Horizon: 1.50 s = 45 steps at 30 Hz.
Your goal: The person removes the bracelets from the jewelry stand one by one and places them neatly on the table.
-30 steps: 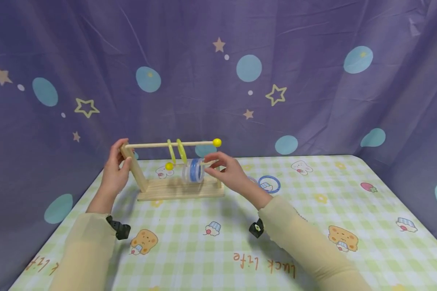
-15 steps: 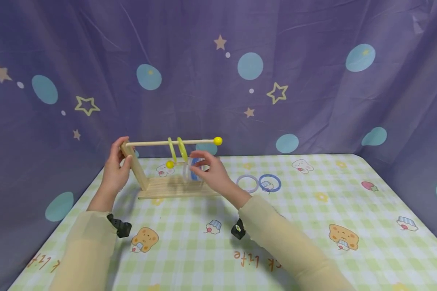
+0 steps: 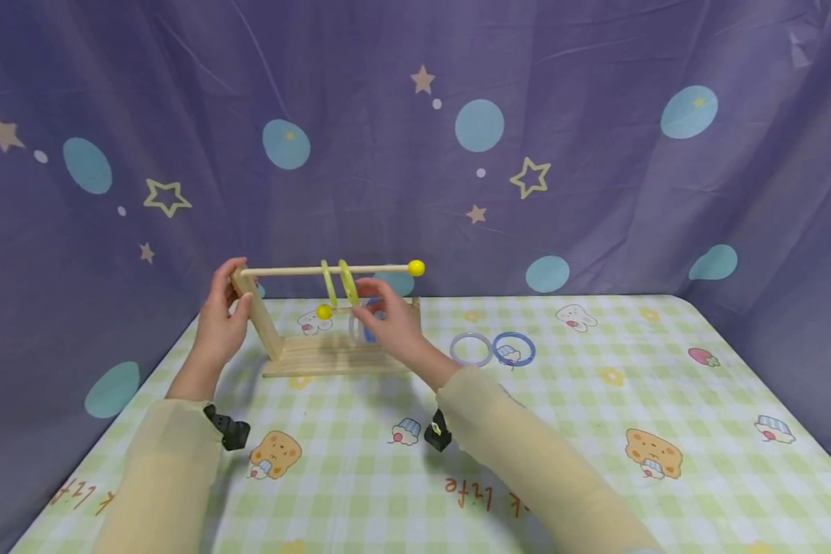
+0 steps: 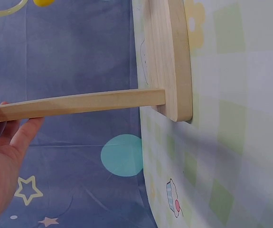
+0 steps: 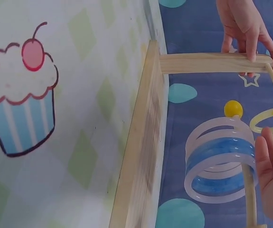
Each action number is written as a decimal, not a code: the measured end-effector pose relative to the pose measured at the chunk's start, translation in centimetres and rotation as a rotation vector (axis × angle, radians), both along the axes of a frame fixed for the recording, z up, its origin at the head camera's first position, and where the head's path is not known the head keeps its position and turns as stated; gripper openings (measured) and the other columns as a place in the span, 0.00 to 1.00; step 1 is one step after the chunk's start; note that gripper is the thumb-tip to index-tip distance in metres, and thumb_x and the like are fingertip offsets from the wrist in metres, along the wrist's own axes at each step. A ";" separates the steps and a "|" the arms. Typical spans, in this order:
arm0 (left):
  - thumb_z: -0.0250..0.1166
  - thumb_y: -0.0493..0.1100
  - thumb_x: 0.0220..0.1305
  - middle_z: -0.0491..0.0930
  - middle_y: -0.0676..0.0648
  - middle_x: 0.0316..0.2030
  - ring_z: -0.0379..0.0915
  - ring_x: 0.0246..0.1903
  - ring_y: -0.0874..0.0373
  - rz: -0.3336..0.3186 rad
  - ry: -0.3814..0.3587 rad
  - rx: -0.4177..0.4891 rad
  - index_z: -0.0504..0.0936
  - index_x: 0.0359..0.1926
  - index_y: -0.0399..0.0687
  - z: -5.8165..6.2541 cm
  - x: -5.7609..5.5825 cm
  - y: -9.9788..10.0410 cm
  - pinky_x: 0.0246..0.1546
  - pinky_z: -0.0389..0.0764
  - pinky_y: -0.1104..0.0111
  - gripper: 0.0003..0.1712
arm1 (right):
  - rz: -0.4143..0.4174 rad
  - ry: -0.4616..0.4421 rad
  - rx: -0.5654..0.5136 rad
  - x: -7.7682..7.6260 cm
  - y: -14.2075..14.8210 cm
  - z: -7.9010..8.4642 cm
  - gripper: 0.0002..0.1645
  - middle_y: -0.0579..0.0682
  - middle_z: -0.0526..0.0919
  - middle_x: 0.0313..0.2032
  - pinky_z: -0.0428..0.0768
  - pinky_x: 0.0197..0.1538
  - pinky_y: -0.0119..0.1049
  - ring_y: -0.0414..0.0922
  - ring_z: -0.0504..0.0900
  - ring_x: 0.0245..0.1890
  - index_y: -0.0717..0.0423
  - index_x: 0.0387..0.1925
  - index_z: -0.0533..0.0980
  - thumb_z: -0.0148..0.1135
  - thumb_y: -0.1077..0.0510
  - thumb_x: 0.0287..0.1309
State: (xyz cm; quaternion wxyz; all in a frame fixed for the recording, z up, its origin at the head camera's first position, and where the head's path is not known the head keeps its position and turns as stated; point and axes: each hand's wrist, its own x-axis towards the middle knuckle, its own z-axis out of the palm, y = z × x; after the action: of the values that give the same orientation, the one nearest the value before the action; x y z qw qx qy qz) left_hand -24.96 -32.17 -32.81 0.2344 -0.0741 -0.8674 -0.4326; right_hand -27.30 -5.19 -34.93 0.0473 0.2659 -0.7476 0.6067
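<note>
My left hand [image 3: 223,319] grips the top of the upright wooden post [image 3: 261,323] of a ring stand. From this post a long rod [image 3: 284,271] with a yellow ball tip runs right, bearing two yellow rings [image 3: 348,283]. My right hand [image 3: 393,319] is at the nearer-right yellow ring, thumb and forefinger apart with their tips right at its edge. Behind that hand, several clear and blue rings [image 5: 217,152] hang on the lower rod [image 5: 250,194], which ends in a yellow ball [image 5: 233,109]. The right hand partly hides these rings and the second post in the head view.
A clear ring [image 3: 471,349] and a blue ring [image 3: 515,349] lie side by side on the checked tablecloth [image 3: 568,415], right of the stand's wooden base [image 3: 332,355]. A purple patterned curtain [image 3: 595,192] hangs behind the table.
My right hand has moved left and up from the clear and blue rings to the yellow ring, uncovering the loose clear ring on the table. The left hand keeps its grip on the post.
</note>
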 end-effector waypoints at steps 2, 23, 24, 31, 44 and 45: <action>0.45 0.31 0.75 0.66 0.32 0.62 0.58 0.65 0.36 0.001 -0.002 0.002 0.50 0.75 0.56 0.0 0.0 0.0 0.56 0.67 0.39 0.32 | 0.004 -0.012 -0.011 0.4 -0.1 0.5 0.23 0.52 0.78 0.53 0.81 0.39 0.32 0.45 0.81 0.42 0.55 0.61 0.69 0.60 0.60 0.67; 0.45 0.31 0.75 0.66 0.32 0.63 0.58 0.66 0.36 -0.009 -0.006 0.019 0.50 0.75 0.56 0.1 0.1 0.2 0.56 0.67 0.39 0.32 | -0.092 0.070 -0.122 -0.3 0.3 -0.6 0.12 0.54 0.81 0.42 0.83 0.35 0.34 0.44 0.81 0.32 0.61 0.52 0.73 0.57 0.62 0.68; 0.45 0.31 0.75 0.66 0.32 0.63 0.58 0.66 0.36 -0.008 -0.006 0.017 0.50 0.75 0.56 0.1 0.1 0.1 0.56 0.67 0.39 0.32 | -0.096 0.074 -0.122 -0.3 0.5 -0.7 0.12 0.53 0.80 0.42 0.83 0.35 0.34 0.45 0.81 0.32 0.60 0.51 0.73 0.57 0.62 0.68; 0.45 0.31 0.75 0.67 0.31 0.62 0.59 0.65 0.36 -0.011 0.010 0.012 0.50 0.74 0.54 0.0 0.0 0.1 0.57 0.66 0.39 0.33 | -0.117 0.107 -0.168 -0.6 1.7 -1.3 0.13 0.57 0.81 0.40 0.80 0.29 0.33 0.53 0.83 0.32 0.62 0.51 0.74 0.59 0.62 0.67; 0.46 0.30 0.74 0.68 0.30 0.61 0.59 0.65 0.36 -0.010 0.032 0.005 0.51 0.74 0.54 0.0 0.0 0.2 0.58 0.65 0.40 0.33 | -0.185 0.203 -0.229 -1.0 3.7 -1.8 0.11 0.61 0.82 0.36 0.76 0.25 0.27 0.57 0.82 0.27 0.67 0.47 0.73 0.60 0.68 0.63; 0.46 0.30 0.74 0.68 0.30 0.61 0.59 0.65 0.36 -0.009 0.033 0.006 0.52 0.74 0.54 0.0 0.0 0.2 0.58 0.65 0.40 0.33 | -0.188 0.200 -0.230 -1.1 3.8 -1.9 0.12 0.61 0.82 0.36 0.76 0.25 0.26 0.57 0.82 0.27 0.67 0.47 0.73 0.60 0.67 0.64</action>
State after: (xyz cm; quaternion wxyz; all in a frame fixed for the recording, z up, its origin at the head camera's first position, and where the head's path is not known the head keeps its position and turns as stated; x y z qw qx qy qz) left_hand -25.00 -32.00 -32.85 0.2470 -0.0847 -0.8618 -0.4349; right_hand -28.37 -1.38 -36.78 0.2082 0.2467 -0.6864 0.6516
